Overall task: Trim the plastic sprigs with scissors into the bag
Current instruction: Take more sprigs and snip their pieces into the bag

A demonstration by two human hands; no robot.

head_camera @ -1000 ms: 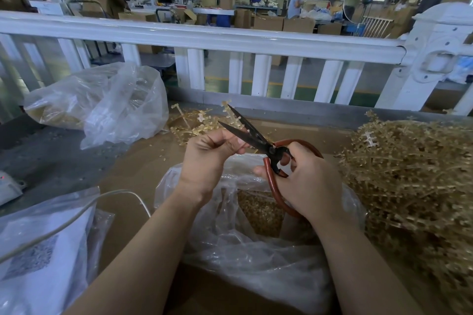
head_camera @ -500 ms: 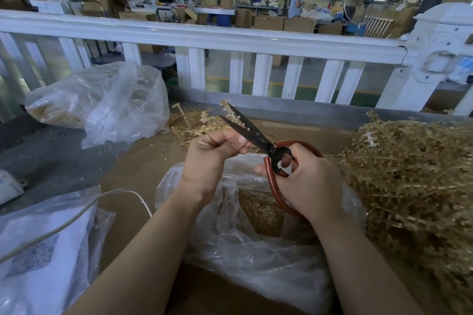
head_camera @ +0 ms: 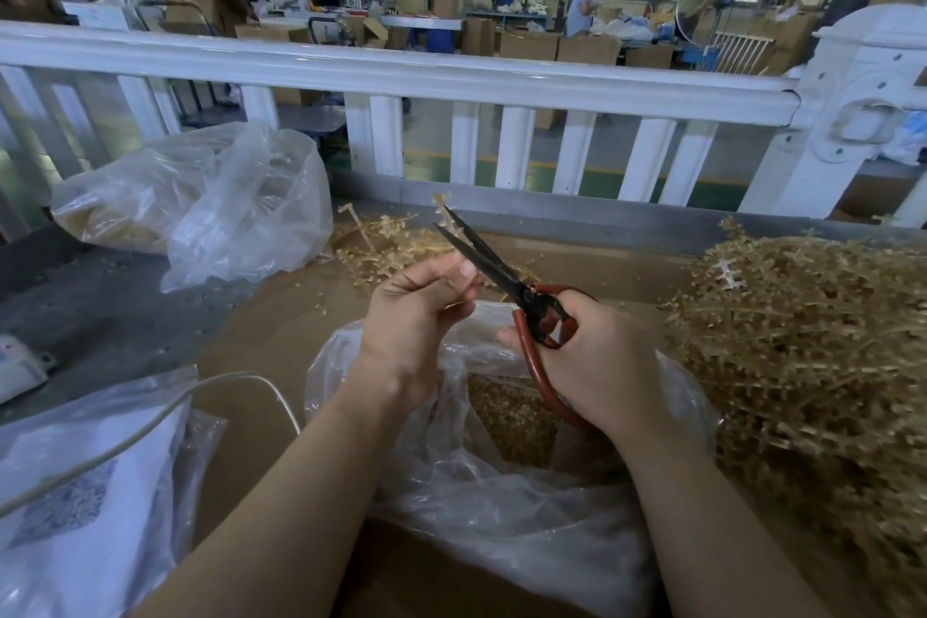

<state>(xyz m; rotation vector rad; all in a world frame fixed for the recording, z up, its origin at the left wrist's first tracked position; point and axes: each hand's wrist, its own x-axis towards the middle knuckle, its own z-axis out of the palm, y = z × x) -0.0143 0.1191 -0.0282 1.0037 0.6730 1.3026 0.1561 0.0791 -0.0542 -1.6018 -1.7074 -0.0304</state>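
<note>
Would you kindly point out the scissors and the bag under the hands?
scissors (head_camera: pixel 494 264), head view, on the dark blades.
bag (head_camera: pixel 501 512), head view, on its clear front wall.

A single wide-angle view from the person's head looks forward and down, close over both forearms and the surface (head_camera: pixel 261 316); its upper part reaches past a white railing (head_camera: pixel 451 75) into a workshop hall beyond

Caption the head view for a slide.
Left hand pinches a sprig between open scissors gripped by right hand, above the bag.
</note>
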